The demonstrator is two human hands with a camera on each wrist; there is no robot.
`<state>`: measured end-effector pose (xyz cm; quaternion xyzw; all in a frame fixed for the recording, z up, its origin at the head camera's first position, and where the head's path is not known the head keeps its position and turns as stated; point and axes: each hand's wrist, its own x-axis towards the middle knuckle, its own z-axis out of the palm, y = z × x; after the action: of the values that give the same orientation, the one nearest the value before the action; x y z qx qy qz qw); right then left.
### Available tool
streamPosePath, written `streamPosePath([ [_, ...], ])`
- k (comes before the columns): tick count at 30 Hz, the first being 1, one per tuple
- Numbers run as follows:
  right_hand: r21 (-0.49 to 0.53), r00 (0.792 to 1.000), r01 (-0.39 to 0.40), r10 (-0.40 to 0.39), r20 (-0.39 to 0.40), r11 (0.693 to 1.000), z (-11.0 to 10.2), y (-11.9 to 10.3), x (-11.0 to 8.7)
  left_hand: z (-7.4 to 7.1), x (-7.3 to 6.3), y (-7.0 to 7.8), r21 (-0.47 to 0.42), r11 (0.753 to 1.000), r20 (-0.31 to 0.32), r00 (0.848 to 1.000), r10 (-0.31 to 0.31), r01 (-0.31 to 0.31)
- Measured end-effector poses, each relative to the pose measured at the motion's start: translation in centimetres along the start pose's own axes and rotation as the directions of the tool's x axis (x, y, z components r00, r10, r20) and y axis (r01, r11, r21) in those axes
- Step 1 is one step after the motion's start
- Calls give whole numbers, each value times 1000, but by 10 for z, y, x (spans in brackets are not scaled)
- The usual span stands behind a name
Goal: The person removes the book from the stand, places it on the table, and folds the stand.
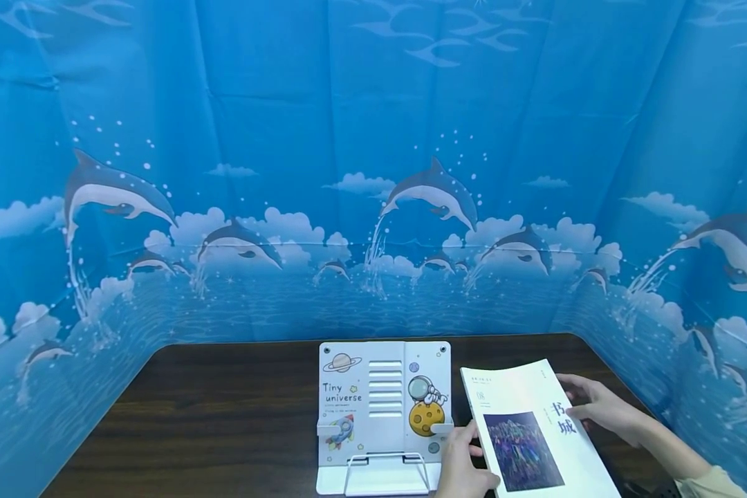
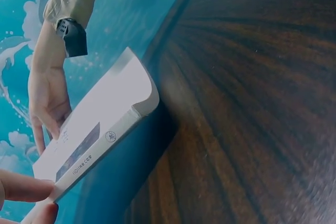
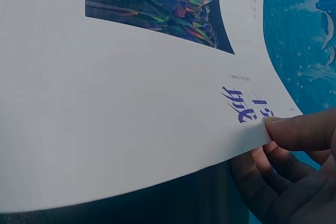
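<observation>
Two hands grip a white magazine [image 1: 529,429] between them, tilted over a dark table [image 1: 193,415]. The left hand [image 1: 463,465] pinches its spine; the right hand [image 1: 604,409] pinches the opposite edge, thumb above, fingers beneath, probably to keep loose pages together. Just beside the left grip, a white book stand [image 1: 386,425] faces the person, placed as if for reading.

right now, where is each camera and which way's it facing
Head: head-worn, facing forward and down at stand and book; left hand, right hand and forearm show.
Left wrist: worn there, looking along the spine; left fingers, right hand and forearm show.
Right wrist: worn there, looking across the cover; only right hand shows.
Head and left wrist share the book, both hands.
</observation>
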<state>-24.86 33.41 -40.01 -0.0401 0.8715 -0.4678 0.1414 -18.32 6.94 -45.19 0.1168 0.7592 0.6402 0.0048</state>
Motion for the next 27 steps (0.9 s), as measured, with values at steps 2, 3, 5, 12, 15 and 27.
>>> streamPosePath([
  [2,0,1000,-1,1,3,1000,-1,2,1,2,0,-1,-4,1000,-10,1000,6,-6],
  [3,0,1000,-2,1,6,1000,-1,3,1,2,-1,-1,-1,1000,-16,1000,9,-9],
  [5,4,1000,-5,5,9,1000,-1,5,2,4,-1,-2,1,1000,-31,999,16,-16],
  [12,32,999,2,-3,36,999,-2,12,5,7,0,-3,28,999,-42,999,25,-23],
  [15,56,998,-5,2,58,998,-1,16,7,8,1,-4,59,998,-40,999,16,-14],
  [27,80,997,-26,20,70,996,4,30,15,6,8,-11,92,990,28,994,-105,102],
])
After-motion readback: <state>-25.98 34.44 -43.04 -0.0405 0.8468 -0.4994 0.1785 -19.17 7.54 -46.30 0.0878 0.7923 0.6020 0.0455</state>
